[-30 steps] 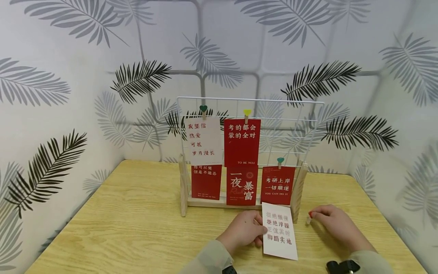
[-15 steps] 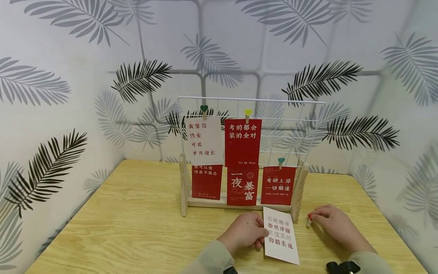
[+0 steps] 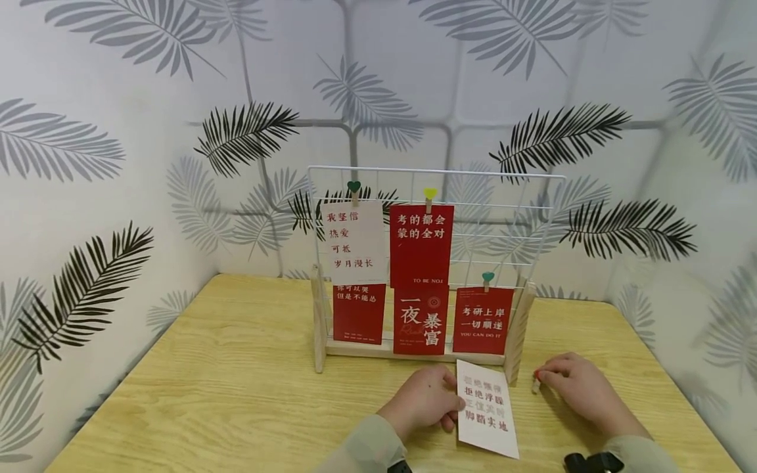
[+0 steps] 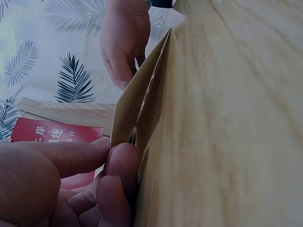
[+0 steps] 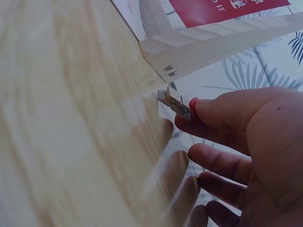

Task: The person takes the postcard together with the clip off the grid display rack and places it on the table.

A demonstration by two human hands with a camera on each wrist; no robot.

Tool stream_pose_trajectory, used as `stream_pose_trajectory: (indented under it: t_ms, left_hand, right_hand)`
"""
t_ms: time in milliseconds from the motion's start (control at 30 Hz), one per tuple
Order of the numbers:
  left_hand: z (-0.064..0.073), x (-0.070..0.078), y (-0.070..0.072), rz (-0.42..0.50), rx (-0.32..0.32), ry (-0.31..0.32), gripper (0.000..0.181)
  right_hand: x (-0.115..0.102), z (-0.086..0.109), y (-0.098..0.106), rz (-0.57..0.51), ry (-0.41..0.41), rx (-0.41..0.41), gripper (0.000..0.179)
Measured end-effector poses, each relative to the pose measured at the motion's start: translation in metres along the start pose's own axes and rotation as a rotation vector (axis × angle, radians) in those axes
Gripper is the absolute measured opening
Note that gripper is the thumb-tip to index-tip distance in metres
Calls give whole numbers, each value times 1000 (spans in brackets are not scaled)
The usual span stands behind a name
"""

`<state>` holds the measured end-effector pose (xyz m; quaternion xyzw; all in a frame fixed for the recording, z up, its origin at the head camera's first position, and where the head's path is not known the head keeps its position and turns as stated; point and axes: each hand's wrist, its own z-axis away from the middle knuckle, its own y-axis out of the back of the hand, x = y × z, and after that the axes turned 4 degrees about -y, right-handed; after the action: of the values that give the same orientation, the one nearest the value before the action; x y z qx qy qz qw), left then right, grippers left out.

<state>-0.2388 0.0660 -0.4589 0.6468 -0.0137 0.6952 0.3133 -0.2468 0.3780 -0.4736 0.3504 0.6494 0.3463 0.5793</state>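
Note:
My left hand [image 3: 427,399] pinches the left edge of a white card [image 3: 486,410] with red and grey characters, tilted just over the table in front of the rack. The left wrist view shows the thumb and forefinger on the edge of the card [image 4: 135,94]. To the right, my right hand [image 3: 582,389] pinches a small wooden clothespin [image 3: 535,386] with a red top between thumb and forefinger. In the right wrist view the tip of the clothespin [image 5: 174,101] sits close over the tabletop, near the rack's wooden foot [image 5: 199,49]. The other right fingers are loosely bent.
A white wire grid rack [image 3: 503,197] on wooden supports stands behind both hands. Several cards hang on it, including a white card [image 3: 355,243] and a red card [image 3: 421,246]. Heart-topped clips [image 3: 430,195] hold some. The wooden table [image 3: 236,394] meets a leaf-patterned wall [image 3: 402,85].
The white card has dropped slightly toward me, away from the rack, in the left hand. The right hand with the clothespin has barely moved.

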Motion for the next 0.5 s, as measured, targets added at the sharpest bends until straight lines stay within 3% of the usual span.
stream_pose_trajectory:
  t_ms: [267,500]
  left_hand:
    - [-2,0,0,-41,-12,3,30]
    - [-3,1,0,-89,-30,3,28]
  right_hand:
    - [-1,-3,-1,16,-7,32,16]
    - [1,-4,-2,21,-21,29,17]
